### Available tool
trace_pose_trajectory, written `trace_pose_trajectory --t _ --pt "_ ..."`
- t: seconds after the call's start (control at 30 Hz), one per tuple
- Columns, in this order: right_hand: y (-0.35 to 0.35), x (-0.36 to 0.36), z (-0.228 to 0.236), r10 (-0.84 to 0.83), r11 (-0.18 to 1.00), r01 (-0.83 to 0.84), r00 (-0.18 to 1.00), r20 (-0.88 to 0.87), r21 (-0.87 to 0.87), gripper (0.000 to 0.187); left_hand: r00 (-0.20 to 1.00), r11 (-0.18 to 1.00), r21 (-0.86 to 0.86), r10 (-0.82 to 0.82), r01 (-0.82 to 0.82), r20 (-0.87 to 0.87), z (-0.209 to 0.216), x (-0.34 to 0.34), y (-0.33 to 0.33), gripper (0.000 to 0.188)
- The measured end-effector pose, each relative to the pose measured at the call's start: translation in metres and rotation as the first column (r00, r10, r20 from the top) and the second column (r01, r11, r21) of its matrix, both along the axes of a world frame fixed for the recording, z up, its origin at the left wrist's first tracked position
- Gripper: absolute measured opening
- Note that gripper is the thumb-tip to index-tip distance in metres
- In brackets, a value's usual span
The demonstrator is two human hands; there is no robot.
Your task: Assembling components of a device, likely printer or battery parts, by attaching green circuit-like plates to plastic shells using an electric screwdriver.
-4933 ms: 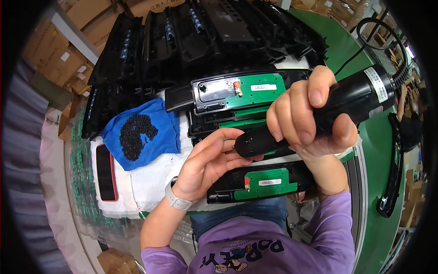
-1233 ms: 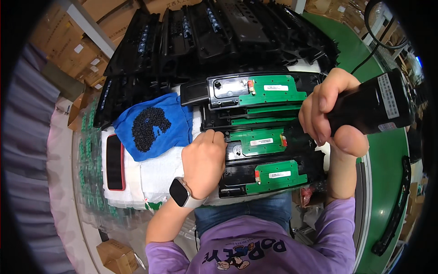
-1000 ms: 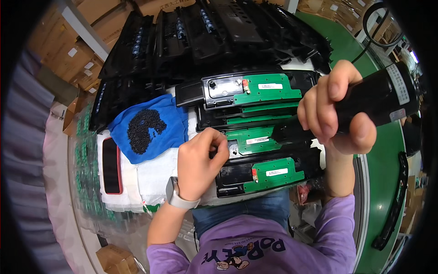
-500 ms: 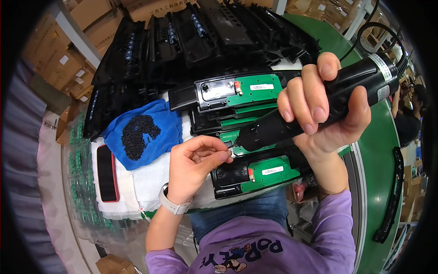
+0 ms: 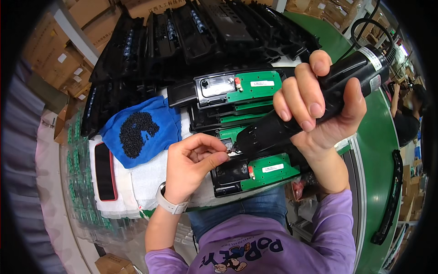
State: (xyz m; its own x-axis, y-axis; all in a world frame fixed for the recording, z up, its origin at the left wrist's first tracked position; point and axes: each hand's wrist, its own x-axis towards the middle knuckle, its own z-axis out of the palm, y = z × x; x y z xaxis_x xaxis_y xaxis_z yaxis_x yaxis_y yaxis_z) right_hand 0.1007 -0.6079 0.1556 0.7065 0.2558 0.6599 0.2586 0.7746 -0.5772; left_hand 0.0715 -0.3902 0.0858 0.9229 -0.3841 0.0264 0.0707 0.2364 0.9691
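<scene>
A black corded electric screwdriver (image 5: 353, 71) is gripped in my right hand (image 5: 319, 107), tilted so its nose points down and left. Beside that nose, my left hand (image 5: 191, 157) pinches thumb and index finger together; whatever is between them is too small to make out. Below the fingers and tool lie black plastic housings with green circuit boards, partly hidden. The front housing (image 5: 223, 185) carries a green board (image 5: 273, 172); another green board (image 5: 253, 86) sits in the rear housing. To the left, small black screws (image 5: 132, 141) are heaped on a blue cloth (image 5: 169, 119).
A red-edged phone (image 5: 106, 176) lies on the white table cover (image 5: 125, 187) at left. Long black casings (image 5: 191, 41) are stacked across the back. A curved black strip (image 5: 390, 201) rests on the green surface (image 5: 372, 160) at right. Another person (image 5: 406, 112) is beyond it.
The screwdriver and my right hand have shifted slightly left and down. My left hand keeps its pinch, moved slightly left.
</scene>
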Motion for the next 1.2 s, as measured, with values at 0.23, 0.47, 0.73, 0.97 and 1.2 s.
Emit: trace_pose_trajectory --t 0.23,0.47,0.73,0.97,1.2 --pt "0.002 -0.001 -0.001 0.012 1.0 -0.011 0.999 -0.036 0.017 0.038 0.999 0.997 0.069 -0.031 0.031 0.006 0.002 0.0 0.004 0.015" --pt "0.008 -0.002 0.0 -0.053 0.997 0.058 0.994 -0.099 0.048 0.037 0.997 1.0 0.003 -0.018 0.019 -0.079 0.007 -0.002 0.002 0.015" --pt "0.013 -0.009 0.0 -0.221 0.908 0.171 0.971 -0.091 -0.381 0.038 0.603 0.47 0.488 0.128 -0.736 0.787 0.021 0.021 0.04 0.033" --pt "0.023 -0.009 -0.008 -0.294 0.847 0.24 0.955 -0.044 -0.474 0.033 0.717 -0.249 0.683 -0.076 -0.687 0.693 0.0 0.035 0.103 0.023" --pt "0.025 -0.007 -0.007 -0.318 0.809 0.24 0.947 -0.056 -0.537 0.032 0.688 -0.195 0.669 -0.047 -0.717 0.724 -0.006 0.041 0.097 0.01"
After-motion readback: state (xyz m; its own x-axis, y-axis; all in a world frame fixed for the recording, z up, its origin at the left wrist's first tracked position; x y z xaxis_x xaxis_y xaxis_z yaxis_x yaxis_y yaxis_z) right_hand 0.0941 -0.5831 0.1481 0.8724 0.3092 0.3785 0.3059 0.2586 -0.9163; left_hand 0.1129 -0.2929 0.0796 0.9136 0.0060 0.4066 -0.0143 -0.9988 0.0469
